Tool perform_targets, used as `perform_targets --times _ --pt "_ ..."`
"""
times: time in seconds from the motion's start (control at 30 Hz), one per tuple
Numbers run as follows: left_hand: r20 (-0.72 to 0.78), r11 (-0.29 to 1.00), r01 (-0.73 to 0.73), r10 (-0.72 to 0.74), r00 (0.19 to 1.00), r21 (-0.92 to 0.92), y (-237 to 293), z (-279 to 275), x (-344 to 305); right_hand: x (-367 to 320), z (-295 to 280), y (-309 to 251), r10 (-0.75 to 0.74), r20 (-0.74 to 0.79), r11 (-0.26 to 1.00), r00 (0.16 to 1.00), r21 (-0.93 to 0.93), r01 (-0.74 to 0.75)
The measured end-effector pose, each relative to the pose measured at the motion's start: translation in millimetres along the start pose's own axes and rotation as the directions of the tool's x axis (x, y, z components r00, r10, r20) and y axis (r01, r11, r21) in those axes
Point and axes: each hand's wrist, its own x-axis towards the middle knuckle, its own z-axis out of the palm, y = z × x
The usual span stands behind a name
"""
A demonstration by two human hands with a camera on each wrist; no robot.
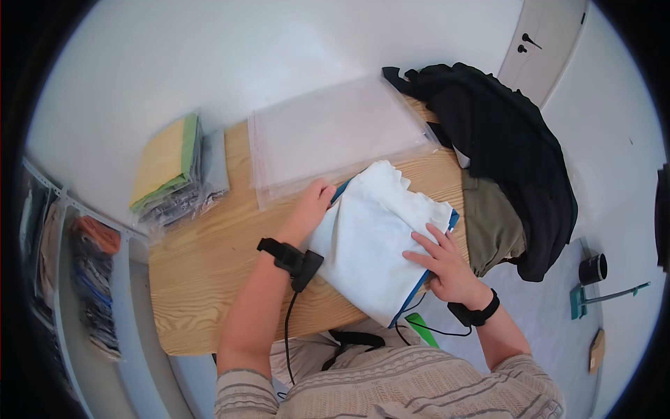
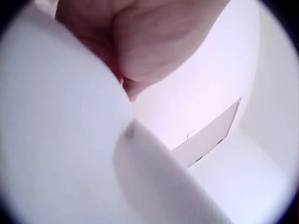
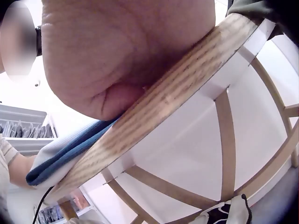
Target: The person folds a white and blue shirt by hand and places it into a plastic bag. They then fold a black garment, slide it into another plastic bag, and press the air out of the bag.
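Note:
A white cloth point(image 1: 377, 244) with blue edging lies folded on the wooden table, close to the person. The left hand point(image 1: 310, 209) grips its upper left edge, fingers curled at the blue trim; in the left wrist view the hand point(image 2: 159, 42) is against white fabric point(image 2: 60, 121). Spread over the cloth's right side, the right hand point(image 1: 450, 265) rests with fingers fairly straight. In the right wrist view the palm point(image 3: 126, 51) is above the table edge, beside the blue hem point(image 3: 70, 154); its fingertips are hidden there.
Clear plastic bags point(image 1: 335, 133) lie at the table's back. Packaged folded items point(image 1: 167, 167) stand at the back left. Dark clothes point(image 1: 516, 160) and an olive garment point(image 1: 492, 223) are heaped on the right. Shelves point(image 1: 132, 300) with packed clothes are at the left; the wooden table edge point(image 3: 163, 102) curves nearby.

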Motion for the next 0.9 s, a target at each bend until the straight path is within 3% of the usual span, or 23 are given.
perform_targets --times 0.03,0.07,0.13,0.27,0.37,0.43,0.57,0.63,0.67,0.73,0.77,0.83,0.9 --pt "0.023 0.994 0.096 -0.098 0.995 0.051 -1.5 -5.9 -0.2 0.3 0.1 0.4 -0.002 0.005 1.000 1.000 -0.001 0.002" --pt "0.023 0.994 0.099 -0.100 0.995 0.049 -3.5 -10.5 -3.8 0.6 0.5 0.6 0.000 0.003 1.000 1.000 0.002 0.000" --pt "0.104 0.992 -0.082 0.071 0.992 0.099 2.1 -18.6 -17.0 0.4 1.3 0.3 0.004 0.002 1.000 1.000 0.012 -0.004" --pt "0.190 0.977 -0.130 0.097 0.977 0.170 7.2 -23.1 -27.5 1.8 -0.1 -1.5 0.022 0.020 1.000 1.000 -0.010 -0.022" --pt "0.100 0.970 -0.151 0.135 0.986 0.189 -10.0 -17.1 -24.3 2.2 -0.2 -1.8 0.022 0.022 1.000 1.000 -0.005 -0.022" --pt "-0.157 0.972 -0.001 0.039 0.987 0.233 -24.3 -14.0 -18.6 3.2 -0.7 0.4 0.018 0.014 1.000 1.000 0.009 -0.018" --pt "-0.189 0.947 0.024 0.039 0.981 0.320 -34.9 -8.8 -16.1 2.5 0.0 -0.6 0.010 0.021 1.000 1.000 0.017 -0.011" --pt "-0.267 0.986 0.096 -0.056 0.962 0.137 -14.2 -11.3 -24.3 2.4 -0.9 -0.9 0.011 0.026 1.000 1.000 0.015 -0.011" --pt "-0.268 0.985 0.101 -0.061 0.961 0.137 -10.8 -14.7 -28.8 2.4 -0.5 -1.1 0.014 0.026 1.000 1.000 0.007 -0.014" --pt "-0.316 0.943 -0.011 0.122 0.941 0.331 -4.6 -22.0 -40.2 2.2 0.0 -1.4 0.017 0.028 1.000 0.999 0.003 -0.017" --pt "-0.313 0.943 -0.009 0.120 0.942 0.334 0.1 -24.0 -48.8 2.4 0.3 -1.2 0.020 0.032 1.000 0.999 -0.003 -0.020" --pt "-0.137 0.840 -0.221 0.327 0.935 0.496 8.8 -25.4 -68.1 2.3 0.6 -1.0 0.028 0.038 1.000 0.999 -0.005 -0.028" --pt "-0.126 0.863 -0.175 0.263 0.957 0.474 -6.3 -21.7 -76.6 2.8 0.2 -0.7 0.022 0.037 1.000 0.999 -0.014 -0.022"
